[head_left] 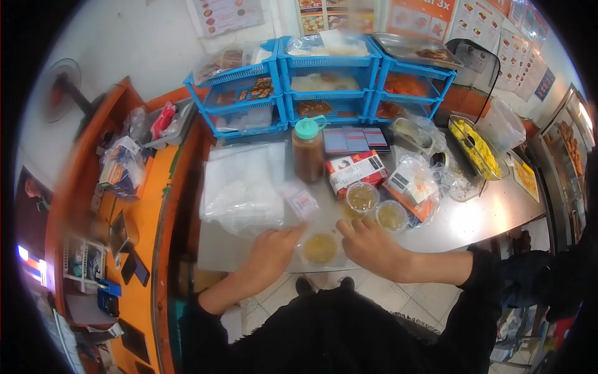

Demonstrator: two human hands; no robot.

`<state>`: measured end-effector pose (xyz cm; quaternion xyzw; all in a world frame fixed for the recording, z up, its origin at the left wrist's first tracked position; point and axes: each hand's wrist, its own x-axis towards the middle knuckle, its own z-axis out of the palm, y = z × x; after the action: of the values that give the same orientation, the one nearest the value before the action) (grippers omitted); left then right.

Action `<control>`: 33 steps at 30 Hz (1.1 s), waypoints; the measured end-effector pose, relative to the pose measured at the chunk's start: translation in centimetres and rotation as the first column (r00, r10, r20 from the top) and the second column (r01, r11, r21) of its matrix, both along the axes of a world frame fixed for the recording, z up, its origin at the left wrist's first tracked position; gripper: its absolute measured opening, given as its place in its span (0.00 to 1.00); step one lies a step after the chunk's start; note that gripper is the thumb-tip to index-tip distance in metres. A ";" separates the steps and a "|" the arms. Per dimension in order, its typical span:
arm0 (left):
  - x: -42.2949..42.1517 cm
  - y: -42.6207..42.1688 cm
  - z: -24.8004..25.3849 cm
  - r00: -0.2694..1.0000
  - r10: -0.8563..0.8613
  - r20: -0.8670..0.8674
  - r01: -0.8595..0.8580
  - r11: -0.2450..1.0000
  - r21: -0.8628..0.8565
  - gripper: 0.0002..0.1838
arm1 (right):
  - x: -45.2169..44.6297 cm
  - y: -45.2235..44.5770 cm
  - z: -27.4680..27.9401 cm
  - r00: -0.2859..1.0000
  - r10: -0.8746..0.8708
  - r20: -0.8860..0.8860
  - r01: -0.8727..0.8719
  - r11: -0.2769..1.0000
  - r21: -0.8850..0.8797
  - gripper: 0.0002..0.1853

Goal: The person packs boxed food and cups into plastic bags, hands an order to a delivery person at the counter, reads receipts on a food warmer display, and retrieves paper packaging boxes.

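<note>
A round clear tub of yellowish-green food (319, 249) sits at the counter's front edge, between my hands, with what looks like thin clear plastic around it. My left hand (269, 257) is closed at the tub's left, thumb and index finger pressed together. Just beyond its fingertips is a blurred small clear packet with pink print (301, 201); whether they touch it I cannot tell. To the right of the tub, my right hand (372, 249) is closed with curled fingers. Anything inside either grip is hidden or too thin to make out. Two similar lidded tubs (362, 197) (391, 215) stand beyond my right hand.
Clear plastic bags (243, 187) lie at the left of the metal counter (461, 218). Behind stand a brown sauce bottle (308, 153), a red-white box (356, 172) and blue shelf racks (327, 95). A tray of yellow food (474, 148) is at the right.
</note>
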<state>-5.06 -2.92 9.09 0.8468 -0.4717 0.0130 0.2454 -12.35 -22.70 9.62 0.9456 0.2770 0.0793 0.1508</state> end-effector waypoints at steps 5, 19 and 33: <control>0.9 0.8 -0.5 0.960 0.275 -0.044 -0.218 0.839 0.498 0.15 | 0.2 -1.1 -0.6 0.984 0.177 0.006 -0.177 0.982 0.069 0.02; -0.7 -3.3 -9.4 0.600 -0.400 -0.693 -0.072 0.836 -0.544 0.18 | 2.2 -0.3 -4.6 0.902 0.422 0.095 -0.371 0.641 0.672 0.16; 1.7 -2.3 -11.9 0.489 -0.502 -0.714 -0.176 0.744 -0.644 0.04 | 2.9 -0.7 -7.0 0.749 0.306 -0.587 0.638 -0.095 0.765 0.08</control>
<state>-3.33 -5.18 -2.85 0.5443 -0.3347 -0.2726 0.7193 -9.48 -23.39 2.60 0.7313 0.0217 -0.0804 -0.6770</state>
